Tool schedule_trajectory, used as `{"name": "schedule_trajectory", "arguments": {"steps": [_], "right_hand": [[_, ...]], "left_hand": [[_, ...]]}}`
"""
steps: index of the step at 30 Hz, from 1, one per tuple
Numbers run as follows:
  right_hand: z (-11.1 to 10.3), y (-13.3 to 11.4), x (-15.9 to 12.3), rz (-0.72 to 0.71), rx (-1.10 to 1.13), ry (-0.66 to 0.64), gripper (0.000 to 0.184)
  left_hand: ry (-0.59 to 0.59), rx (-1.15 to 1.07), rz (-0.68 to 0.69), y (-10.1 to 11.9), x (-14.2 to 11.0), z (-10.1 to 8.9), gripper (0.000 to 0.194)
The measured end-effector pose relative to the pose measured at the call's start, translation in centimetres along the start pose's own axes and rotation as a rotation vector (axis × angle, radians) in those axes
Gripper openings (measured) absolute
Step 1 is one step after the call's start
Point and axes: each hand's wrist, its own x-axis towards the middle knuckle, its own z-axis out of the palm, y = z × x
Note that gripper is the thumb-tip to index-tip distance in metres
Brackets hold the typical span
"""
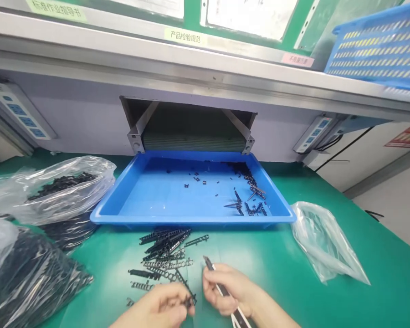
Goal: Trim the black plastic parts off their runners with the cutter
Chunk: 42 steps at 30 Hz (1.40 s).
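Observation:
My left hand [164, 307] is closed, pinching one end of a thin black plastic strip [187, 291] low on the green table. My right hand [230, 289] is closed around a slim knife-like tool [222, 289] whose tip [207, 260] points up and left. Just above my hands lies a loose pile of black plastic strips [167, 253], some with ring-shaped links. Beyond the pile stands a shallow blue tray [130, 184] with several small black bits and trimmed pieces [251, 200] scattered toward its right side.
Clear plastic bags full of black parts [58, 187] lie at the left, with another bag [23, 278] at the lower left. An empty-looking clear bag [323, 241] lies at the right. A conveyor opening [191, 130] sits behind the tray. A blue basket [379, 48] rests on the upper shelf.

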Motion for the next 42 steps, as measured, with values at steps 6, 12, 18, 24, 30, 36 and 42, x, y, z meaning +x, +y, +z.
{"name": "schedule_trajectory", "arguments": {"steps": [6,12,18,24,30,36,42], "right_hand": [[0.5,-1.3,-2.2,-0.185,-0.009,0.128,0.032],[2.7,-2.5,-4.5,-0.13,-0.514,0.162,0.048],[3.7,-1.6,-4.3,-0.265,-1.054,0.23,0.043],[3.2,-0.4,-4.2,-0.309,-1.376,0.233,0.041],[3.2,-0.8,-4.2,-0.397,-1.529,0.182,0.039],[3.3,-0.6,-4.2,-0.448,-1.541,0.197,0.039],[3.5,-0.6,-4.3,-0.404,-1.478,0.188,0.04]], "left_hand": [[0.315,-0.158,0.052,1.0,0.9,2.6,0.034],[0.366,-0.294,0.064,1.9,1.0,4.2,0.033],[0.345,-0.241,0.061,1.6,1.2,4.9,0.023],[0.338,-0.238,0.034,1.2,0.6,4.6,0.026],[0.31,-0.28,0.033,0.8,0.4,4.4,0.026],[0.282,-0.272,0.02,1.1,0.2,4.5,0.025],[0.285,-0.24,-0.013,1.1,0.2,4.6,0.025]]}}
